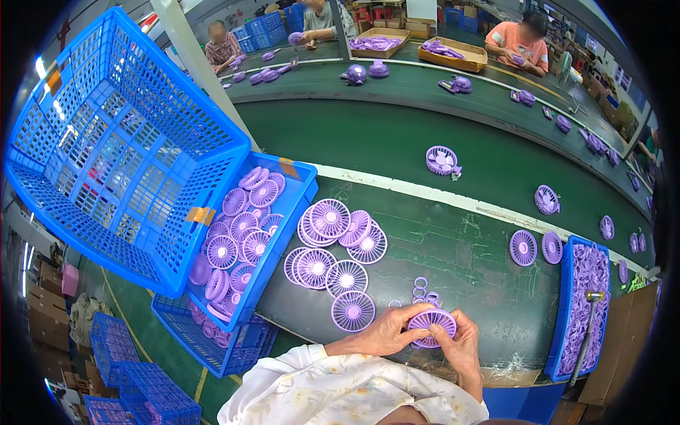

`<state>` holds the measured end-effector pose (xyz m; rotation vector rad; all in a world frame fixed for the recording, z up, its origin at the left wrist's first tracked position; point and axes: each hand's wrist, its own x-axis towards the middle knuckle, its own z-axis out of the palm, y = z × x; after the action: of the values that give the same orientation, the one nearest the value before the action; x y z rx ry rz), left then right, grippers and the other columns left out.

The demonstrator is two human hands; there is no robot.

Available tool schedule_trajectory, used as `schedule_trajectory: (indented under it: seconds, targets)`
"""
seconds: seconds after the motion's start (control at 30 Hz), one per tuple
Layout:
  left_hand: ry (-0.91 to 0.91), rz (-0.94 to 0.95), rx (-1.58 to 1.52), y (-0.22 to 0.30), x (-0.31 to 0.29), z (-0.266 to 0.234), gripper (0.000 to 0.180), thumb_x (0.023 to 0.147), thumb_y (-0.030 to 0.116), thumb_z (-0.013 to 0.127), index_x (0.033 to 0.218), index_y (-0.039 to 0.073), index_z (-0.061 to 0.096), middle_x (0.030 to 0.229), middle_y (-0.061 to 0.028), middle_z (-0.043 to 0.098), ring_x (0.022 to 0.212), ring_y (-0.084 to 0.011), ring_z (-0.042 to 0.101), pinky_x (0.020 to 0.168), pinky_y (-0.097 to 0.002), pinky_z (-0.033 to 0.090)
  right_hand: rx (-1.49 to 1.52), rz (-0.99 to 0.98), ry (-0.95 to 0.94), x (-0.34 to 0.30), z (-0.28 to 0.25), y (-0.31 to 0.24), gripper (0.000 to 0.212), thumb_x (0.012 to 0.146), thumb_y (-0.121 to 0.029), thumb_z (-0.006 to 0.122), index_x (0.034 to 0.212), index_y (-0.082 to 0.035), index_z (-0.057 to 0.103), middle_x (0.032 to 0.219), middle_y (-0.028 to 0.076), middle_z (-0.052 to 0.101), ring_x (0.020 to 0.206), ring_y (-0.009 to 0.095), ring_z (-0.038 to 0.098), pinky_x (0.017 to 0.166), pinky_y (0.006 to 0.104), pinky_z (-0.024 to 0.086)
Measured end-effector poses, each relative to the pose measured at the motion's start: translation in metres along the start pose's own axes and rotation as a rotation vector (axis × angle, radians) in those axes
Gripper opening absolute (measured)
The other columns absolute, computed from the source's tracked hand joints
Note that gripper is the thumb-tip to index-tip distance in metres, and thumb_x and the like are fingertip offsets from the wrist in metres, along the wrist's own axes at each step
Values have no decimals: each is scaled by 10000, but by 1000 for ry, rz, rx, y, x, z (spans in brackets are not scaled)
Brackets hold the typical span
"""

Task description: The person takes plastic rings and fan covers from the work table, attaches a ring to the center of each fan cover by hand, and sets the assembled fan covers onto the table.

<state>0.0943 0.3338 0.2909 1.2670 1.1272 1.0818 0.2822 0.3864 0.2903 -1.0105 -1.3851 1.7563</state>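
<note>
Near the front edge of the dark green table, I hold a round purple fan grille (433, 322) between both hands. My left hand (386, 333) grips its left rim, with the thumb reaching over its lower face. On the other side, my right hand (460, 346) pinches the right rim, its thumb pressed near the middle. Several small purple rings (421, 282) lie just beyond the grille. Left of my hands, loose spoked grilles (353, 312) spread in overlapping stacks. Two more round purple pieces (523, 248) rest toward the right side of the table.
A blue crate (304, 202) full of grilles stands left, with a large blue basket (134, 234) tilted above it. At right, a blue bin (567, 304) holds small purple rings, a hammer (590, 322) lying across it. Beyond, a green conveyor (340, 134) carries purple parts; people sit farther back.
</note>
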Motion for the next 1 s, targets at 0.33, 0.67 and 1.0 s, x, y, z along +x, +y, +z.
schedule_trajectory:
  seconds: [0.33,0.67,1.0]
  targets:
    - [100,-87,-439,-20,8,8,352,968,99,644,1282,19,508,1128,-56,661,1028,-103,629,902,-269,519,-248,-269,236,7,15,-14,307,818,-51,784,1073,-15,618,980,61,654,922,127,620,733,255,526]
    - [231,-99,-477,-17,11,7,198,982,127,632,1122,49,515,1051,-29,656,947,-80,622,838,-254,521,-818,-593,226,6,20,-17,192,726,-25,805,883,-38,694,935,112,630,877,282,600,758,382,491]
    - [257,-35,-407,-26,9,10,165,979,82,620,1082,50,496,1039,-36,641,945,-71,611,823,-249,521,-920,-672,173,11,23,-10,160,773,38,724,889,-2,622,944,155,589,892,329,583,764,419,487]
